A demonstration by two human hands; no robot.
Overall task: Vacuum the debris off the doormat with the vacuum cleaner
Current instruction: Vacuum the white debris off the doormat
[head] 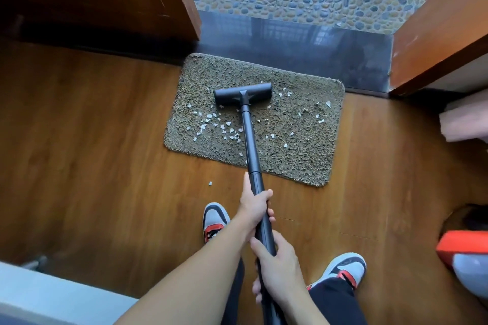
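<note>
Gripping the tube [249,140] two-handed: left hand [254,206] curled round it farther out, nearer the mat [303,155]; right hand [277,269] wrapped round it close to the body. Running straight away from the fingers, long axis toward the doorway, ending in the nozzle [243,93], set crosswise on the mat's middle. Mostly behind and left of the nozzle: debris [211,125], thinner to the right; likely calls for drawing back and leftward. One chip [210,183] off the mat, on the floor [92,140]. Tube's near end cut off at the bottom edge; anything under the nozzle hidden.
</note>
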